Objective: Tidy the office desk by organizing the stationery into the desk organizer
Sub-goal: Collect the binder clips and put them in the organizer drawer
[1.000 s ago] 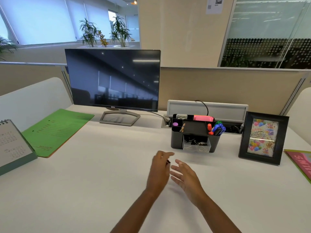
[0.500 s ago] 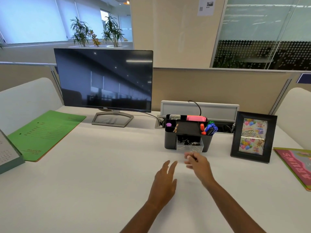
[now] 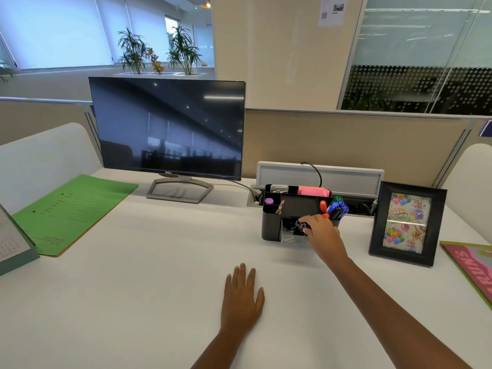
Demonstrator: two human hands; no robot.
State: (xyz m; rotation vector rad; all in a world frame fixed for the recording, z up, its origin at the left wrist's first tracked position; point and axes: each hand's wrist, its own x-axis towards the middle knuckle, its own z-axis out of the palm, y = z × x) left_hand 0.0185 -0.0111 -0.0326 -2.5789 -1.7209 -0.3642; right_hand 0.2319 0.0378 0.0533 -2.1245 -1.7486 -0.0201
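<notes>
A black desk organizer [image 3: 271, 225] stands on the white desk [image 3: 149, 262] right of the monitor. It holds blue and green markers [image 3: 337, 207], pink sticky notes [image 3: 312, 191], a purple-capped item [image 3: 269, 201] and a clear front drawer with binder clips [image 3: 290, 237]. My right hand [image 3: 323, 234] reaches over that drawer, its fingertips pinched on a small black binder clip [image 3: 302, 225]. My left hand [image 3: 242, 296] lies flat on the desk, palm down, fingers apart, holding nothing.
A dark monitor [image 3: 167, 129] stands at the back. A green folder [image 3: 72, 211] and a desk calendar [image 3: 13, 243] lie left. A framed birthday card [image 3: 406, 223] stands right of the organizer, with a pink booklet [image 3: 474, 267] beyond it. A cable tray [image 3: 319, 178] sits behind.
My right hand has moved forward from mid-desk to the organizer's front drawer with the small clip. My left hand has dropped flat onto the desk.
</notes>
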